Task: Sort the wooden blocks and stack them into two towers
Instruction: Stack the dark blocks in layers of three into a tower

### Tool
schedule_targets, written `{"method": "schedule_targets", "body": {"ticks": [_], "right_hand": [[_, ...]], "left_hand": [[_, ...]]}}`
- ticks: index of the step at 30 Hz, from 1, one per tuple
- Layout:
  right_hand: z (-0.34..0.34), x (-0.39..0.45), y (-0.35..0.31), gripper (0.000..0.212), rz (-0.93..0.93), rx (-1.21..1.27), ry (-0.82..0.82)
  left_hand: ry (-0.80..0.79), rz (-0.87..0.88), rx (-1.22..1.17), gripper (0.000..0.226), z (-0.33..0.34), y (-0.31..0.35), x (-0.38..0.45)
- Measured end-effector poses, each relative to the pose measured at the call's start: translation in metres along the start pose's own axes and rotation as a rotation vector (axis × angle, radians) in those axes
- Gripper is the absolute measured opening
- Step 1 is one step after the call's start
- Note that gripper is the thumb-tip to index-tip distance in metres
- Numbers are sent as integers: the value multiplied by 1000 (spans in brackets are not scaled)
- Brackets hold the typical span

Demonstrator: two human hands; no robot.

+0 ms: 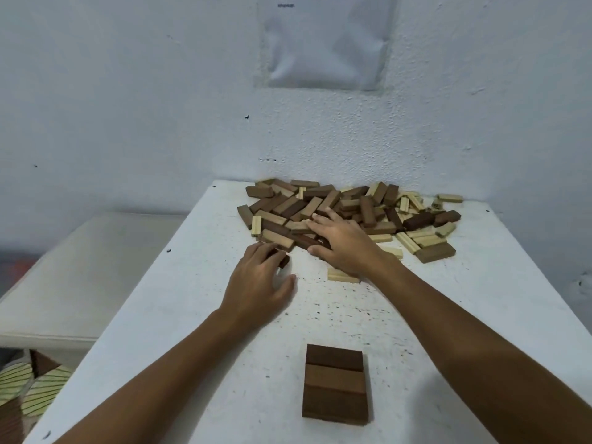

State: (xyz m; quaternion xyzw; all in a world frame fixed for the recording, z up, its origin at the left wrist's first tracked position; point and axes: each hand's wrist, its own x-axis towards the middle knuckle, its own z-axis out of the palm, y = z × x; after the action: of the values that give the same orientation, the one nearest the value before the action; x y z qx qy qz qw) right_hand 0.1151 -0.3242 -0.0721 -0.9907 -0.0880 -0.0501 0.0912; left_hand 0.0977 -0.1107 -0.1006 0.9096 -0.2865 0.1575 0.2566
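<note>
A loose pile of wooden blocks, dark brown, mid brown and pale, lies at the far end of the white table. Three dark blocks lie side by side as a flat layer near the front edge. My left hand curls its fingers round a dark block at the pile's near edge. My right hand lies flat with spread fingers on blocks in the pile, its thumb against a dark block. A pale block lies partly under my right wrist.
The table's far edge meets a white wall with a plastic-covered sheet taped on it. A lower pale surface stands to the left, with striped fabric on the floor beside it.
</note>
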Motion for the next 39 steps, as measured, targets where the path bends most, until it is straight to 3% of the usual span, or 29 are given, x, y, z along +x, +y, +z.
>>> {"method": "schedule_targets", "body": {"ticks": [15, 18, 21, 26, 30, 35, 39], "right_hand": [[0, -24, -5, 31, 53, 409, 428], [-10, -37, -23, 31, -34, 498, 329], [-15, -46, -44, 30, -116, 433, 173], [-19, -44, -72, 29, -158, 314, 46], [-13, -39, -83, 47, -236, 304, -97], [-12, -37, -74, 78, -204, 507, -172], [-17, -36, -61, 79, -186, 499, -199]], "left_hand": [[36, 17, -203, 21, -5, -4, -6], [-9, 28, -218, 21, -14, -11, -10], [-67, 21, -257, 21, -35, -18, -19], [0, -53, -297, 24, -62, -32, -39], [-19, -57, -340, 28, -73, -27, -44], [-116, -103, -306, 67, -66, -27, -39], [-111, -170, -293, 68, -58, -20, -36]]}}
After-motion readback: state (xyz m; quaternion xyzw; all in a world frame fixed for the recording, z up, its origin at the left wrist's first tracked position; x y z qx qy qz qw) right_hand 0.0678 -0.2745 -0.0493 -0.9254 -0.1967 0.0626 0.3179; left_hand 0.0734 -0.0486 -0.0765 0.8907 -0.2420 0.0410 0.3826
